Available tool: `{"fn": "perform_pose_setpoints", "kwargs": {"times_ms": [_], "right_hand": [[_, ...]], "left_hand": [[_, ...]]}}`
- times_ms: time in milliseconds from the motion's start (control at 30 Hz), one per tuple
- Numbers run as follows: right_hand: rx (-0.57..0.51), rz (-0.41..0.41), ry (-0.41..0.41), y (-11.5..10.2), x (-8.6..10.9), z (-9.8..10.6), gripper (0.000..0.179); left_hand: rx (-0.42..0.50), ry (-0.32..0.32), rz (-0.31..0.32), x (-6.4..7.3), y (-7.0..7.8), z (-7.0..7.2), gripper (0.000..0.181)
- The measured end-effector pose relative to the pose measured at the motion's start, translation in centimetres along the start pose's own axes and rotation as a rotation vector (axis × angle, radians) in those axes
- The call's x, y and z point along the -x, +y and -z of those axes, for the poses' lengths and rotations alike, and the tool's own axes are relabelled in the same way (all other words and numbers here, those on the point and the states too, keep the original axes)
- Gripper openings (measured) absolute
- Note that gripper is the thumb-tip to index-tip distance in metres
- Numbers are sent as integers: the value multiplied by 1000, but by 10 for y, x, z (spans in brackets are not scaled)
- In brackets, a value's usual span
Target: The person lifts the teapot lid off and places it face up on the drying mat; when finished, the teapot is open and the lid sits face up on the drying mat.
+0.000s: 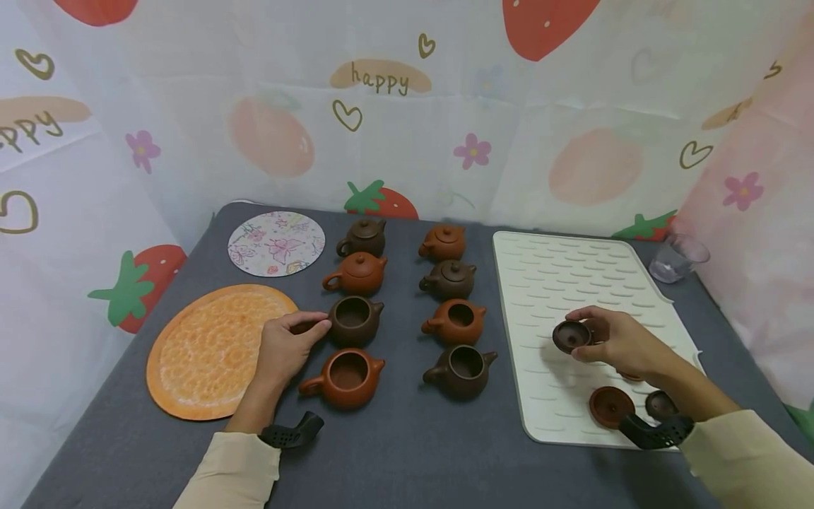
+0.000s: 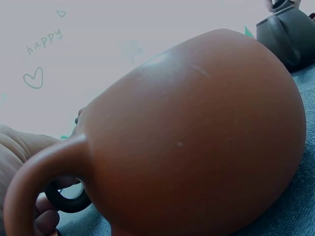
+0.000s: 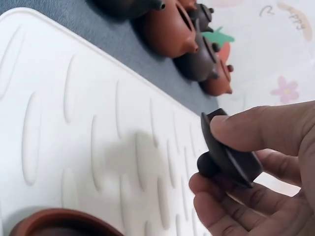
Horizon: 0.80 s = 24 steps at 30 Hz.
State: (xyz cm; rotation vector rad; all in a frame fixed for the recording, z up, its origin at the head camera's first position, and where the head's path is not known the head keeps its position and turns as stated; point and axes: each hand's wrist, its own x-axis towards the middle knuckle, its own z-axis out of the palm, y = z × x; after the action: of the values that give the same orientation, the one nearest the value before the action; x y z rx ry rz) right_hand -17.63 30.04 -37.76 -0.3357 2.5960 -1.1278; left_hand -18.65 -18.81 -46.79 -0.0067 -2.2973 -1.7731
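Note:
My left hand (image 1: 285,350) pinches the handle of a dark brown lidless teapot (image 1: 356,322) in the left column. In the left wrist view, part of that dark handle (image 2: 69,202) shows behind a reddish-brown teapot (image 2: 197,132), which hides most of the hand. Over the white mat, my right hand (image 1: 620,343) holds a small dark teapot lid (image 1: 571,337) between thumb and fingers. The right wrist view shows this lid (image 3: 231,152) tilted, with its round knob toward the fingertips. Beneath the right wrist lie a reddish lid (image 1: 612,407) and a dark lid (image 1: 661,405).
Two columns of teapots stand mid-table. Toward the back they wear lids, like the orange one (image 1: 443,242); the front ones, like the dark one (image 1: 461,371), are lidless. Also here: ribbed white mat (image 1: 540,283), clear cup (image 1: 677,259), orange round mat (image 1: 216,353), floral round mat (image 1: 276,244).

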Motion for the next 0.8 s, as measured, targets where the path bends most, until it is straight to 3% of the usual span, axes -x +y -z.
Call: {"fn": "perform_pose_setpoints", "kwargs": {"times_ms": [400, 800], "right_hand": [[79, -66, -42, 15, 0, -2, 57], [157, -58, -73, 23, 2, -2, 54]], "left_hand": [[-6, 3, -4, -1, -2, -1, 18], [-7, 2, 6, 1, 1, 1, 18]]}}
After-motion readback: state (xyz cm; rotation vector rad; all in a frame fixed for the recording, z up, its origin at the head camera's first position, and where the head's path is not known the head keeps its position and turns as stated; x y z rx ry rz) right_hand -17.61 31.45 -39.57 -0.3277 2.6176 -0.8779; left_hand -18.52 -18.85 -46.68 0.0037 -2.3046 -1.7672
